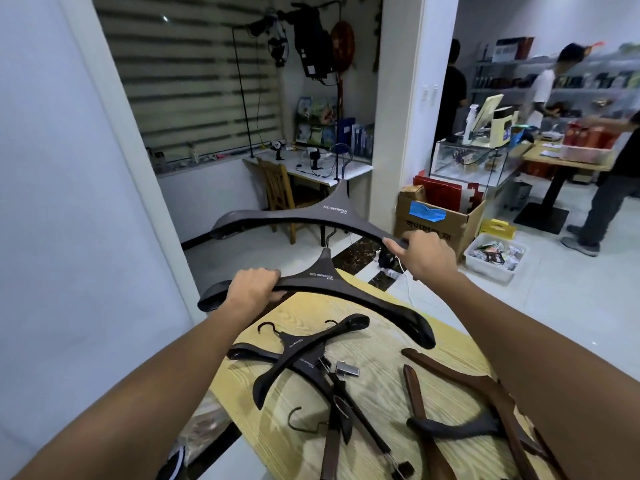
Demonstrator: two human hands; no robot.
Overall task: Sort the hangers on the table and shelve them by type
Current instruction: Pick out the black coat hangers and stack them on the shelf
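My left hand (254,287) grips the left arm of a wide dark hanger (346,289), held just above the far end of the wooden table (388,389). A second wide dark hanger (294,216) is raised higher and farther out, and my right hand (424,252) grips its right arm. On the table lie two smaller dark hangers crossed over each other (298,358), dark clip hangers (346,410), and brown wooden hangers (460,379) at the right.
A cardboard box (436,220) and a white bin (495,254) stand on the floor beyond the table. A wooden chair (277,192) and a white desk (322,168) sit by the window. Three people stand at counters at the far right.
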